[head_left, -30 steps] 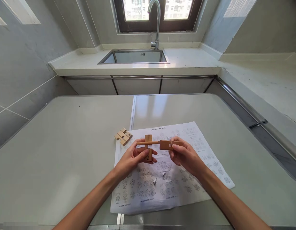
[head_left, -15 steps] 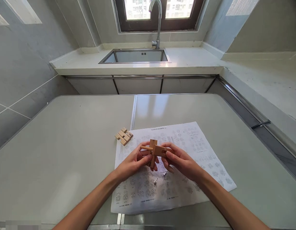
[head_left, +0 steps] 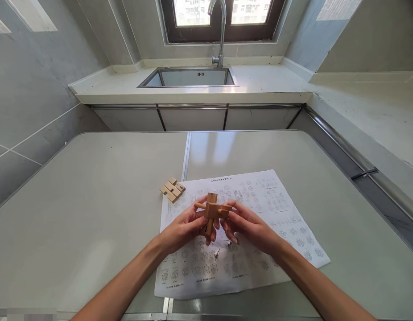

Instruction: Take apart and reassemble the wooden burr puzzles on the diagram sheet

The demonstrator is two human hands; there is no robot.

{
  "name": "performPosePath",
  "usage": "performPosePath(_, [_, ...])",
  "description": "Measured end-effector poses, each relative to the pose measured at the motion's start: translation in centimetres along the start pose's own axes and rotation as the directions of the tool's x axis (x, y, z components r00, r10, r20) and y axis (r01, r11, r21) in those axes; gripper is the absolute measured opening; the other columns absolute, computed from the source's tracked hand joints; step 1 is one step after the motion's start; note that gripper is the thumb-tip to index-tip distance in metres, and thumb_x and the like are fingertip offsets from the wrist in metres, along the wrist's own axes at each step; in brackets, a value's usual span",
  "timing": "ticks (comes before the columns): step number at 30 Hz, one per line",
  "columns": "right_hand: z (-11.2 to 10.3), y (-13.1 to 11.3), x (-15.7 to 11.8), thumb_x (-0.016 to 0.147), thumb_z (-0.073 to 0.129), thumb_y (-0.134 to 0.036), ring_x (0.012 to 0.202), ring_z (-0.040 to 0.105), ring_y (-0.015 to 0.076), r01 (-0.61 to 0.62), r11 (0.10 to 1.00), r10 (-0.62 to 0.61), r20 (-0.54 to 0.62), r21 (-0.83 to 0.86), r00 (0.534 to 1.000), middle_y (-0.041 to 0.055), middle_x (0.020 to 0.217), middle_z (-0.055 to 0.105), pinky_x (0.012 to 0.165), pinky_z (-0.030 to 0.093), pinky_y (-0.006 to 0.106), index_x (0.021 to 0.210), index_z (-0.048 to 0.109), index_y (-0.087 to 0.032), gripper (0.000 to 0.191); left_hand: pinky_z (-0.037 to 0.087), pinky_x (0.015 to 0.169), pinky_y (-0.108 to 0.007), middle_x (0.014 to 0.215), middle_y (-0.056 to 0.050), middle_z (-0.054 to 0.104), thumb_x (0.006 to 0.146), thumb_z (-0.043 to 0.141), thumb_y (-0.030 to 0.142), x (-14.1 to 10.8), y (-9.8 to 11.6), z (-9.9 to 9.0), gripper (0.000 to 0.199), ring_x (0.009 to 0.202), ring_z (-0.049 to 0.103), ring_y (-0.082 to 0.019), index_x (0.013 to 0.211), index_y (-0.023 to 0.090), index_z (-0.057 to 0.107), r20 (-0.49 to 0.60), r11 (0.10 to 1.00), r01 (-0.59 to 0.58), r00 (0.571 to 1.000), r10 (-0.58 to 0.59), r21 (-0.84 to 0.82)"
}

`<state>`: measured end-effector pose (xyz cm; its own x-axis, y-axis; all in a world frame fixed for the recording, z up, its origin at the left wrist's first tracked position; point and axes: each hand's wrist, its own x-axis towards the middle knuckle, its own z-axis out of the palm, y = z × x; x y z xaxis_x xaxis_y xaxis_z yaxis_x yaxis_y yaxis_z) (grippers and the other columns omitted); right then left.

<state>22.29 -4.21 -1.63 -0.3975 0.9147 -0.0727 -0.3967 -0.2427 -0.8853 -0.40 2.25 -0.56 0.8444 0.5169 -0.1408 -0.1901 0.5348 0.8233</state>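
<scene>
Wooden burr puzzle pieces [head_left: 212,209], joined crosswise with a thin peg sticking out to the left, are held above the paper. My left hand [head_left: 189,225] is closed around the upright piece and the left side. With thumb and fingers, my right hand [head_left: 241,221] pinches the right end of the crossing piece. Beneath both hands lies a printed instruction sheet [head_left: 260,249] with rows of small diagrams; part of it is hidden by the hands. More notched wooden pieces [head_left: 173,190] rest side by side at the sheet's upper left corner.
A pale folding table [head_left: 92,214] with a centre seam carries everything. Beyond it stand a white counter [head_left: 260,80], a steel sink [head_left: 193,86] and a tap [head_left: 222,35] below a window. Tiled walls and a ledge [head_left: 370,107] border the sides.
The joined pieces have shifted slightly left and turned a little in my hands. My right fingers have moved left with them, still gripping the right end.
</scene>
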Motion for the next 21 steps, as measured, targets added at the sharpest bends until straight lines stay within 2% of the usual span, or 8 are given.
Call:
performPosePath(3, [0.3,0.1,0.1,0.104,0.058,-0.06,0.056,0.053,0.0122,0.003,0.987,-0.01,-0.044,-0.16,0.999,-0.001,0.075,0.064,0.057,0.045,0.028,0.108,0.057,-0.021,0.039,0.053,0.055,-0.024,0.096,-0.008,0.072,0.103,0.065,0.04,-0.5,0.3,0.2,0.083,0.081,0.073,-0.023,0.168,0.03,0.015,0.039,0.993,0.067,0.997,-0.071,0.1])
performPosePath(6, [0.6,0.2,0.1,0.104,0.057,-0.062,0.052,0.053,0.0125,-0.011,0.981,-0.002,-0.069,-0.196,0.998,-0.0025,0.067,0.064,0.053,0.044,0.027,0.106,0.056,-0.022,0.04,0.052,0.054,-0.021,0.098,-0.008,0.072,0.104,0.065,0.037,-0.7,0.5,0.7,0.083,0.083,0.075,-0.022,0.168,0.034,0.012,0.076,0.989,0.092,0.992,-0.101,0.113])
performPosePath(9, [0.6,0.1,0.0,0.105,0.055,-0.059,0.051,0.055,0.0125,-0.018,0.983,0.011,-0.037,-0.182,0.999,-0.0016,0.068,0.066,0.052,0.046,0.026,0.108,0.055,-0.022,0.038,0.053,0.054,-0.021,0.095,-0.006,0.072,0.103,0.067,0.033,-0.8,0.7,1.1,0.086,0.081,0.077,-0.022,0.168,0.035,0.012,0.085,0.992,0.07,0.993,-0.079,0.101])
performPosePath(14, [0.4,0.1,0.0,0.107,0.053,-0.056,0.053,0.058,0.0104,-0.007,0.991,0.013,0.047,-0.133,0.999,0.0027,0.086,0.07,0.051,0.047,0.025,0.11,0.059,-0.021,0.036,0.053,0.05,-0.02,0.097,-0.006,0.07,0.102,0.069,0.037,-0.7,0.6,0.8,0.093,0.07,0.077,-0.019,0.169,0.039,0.005,0.069,0.999,0.038,0.997,-0.039,0.012])
performPosePath(18, [0.5,0.6,0.2,0.107,0.057,-0.053,0.053,0.056,0.0087,-0.003,0.998,0.004,0.004,-0.065,1.0,0.0028,0.093,0.068,0.049,0.046,0.024,0.111,0.062,-0.022,0.032,0.052,0.049,-0.02,0.091,-0.004,0.07,0.099,0.073,0.043,-0.5,0.2,0.4,0.096,0.06,0.072,-0.015,0.17,0.036,0.01,0.0,0.995,0.041,0.999,-0.041,-0.086])
performPosePath(21, [0.8,0.8,0.4,0.105,0.06,-0.053,0.054,0.055,0.0096,-0.023,1.0,0.022,-0.052,-0.021,0.998,0.0022,0.09,0.067,0.05,0.046,0.025,0.111,0.064,-0.022,0.032,0.051,0.054,-0.023,0.092,-0.005,0.072,0.096,0.075,0.047,-0.4,0.2,0.4,0.098,0.059,0.07,-0.013,0.17,0.034,0.012,-0.023,0.996,0.022,0.999,-0.024,-0.092])
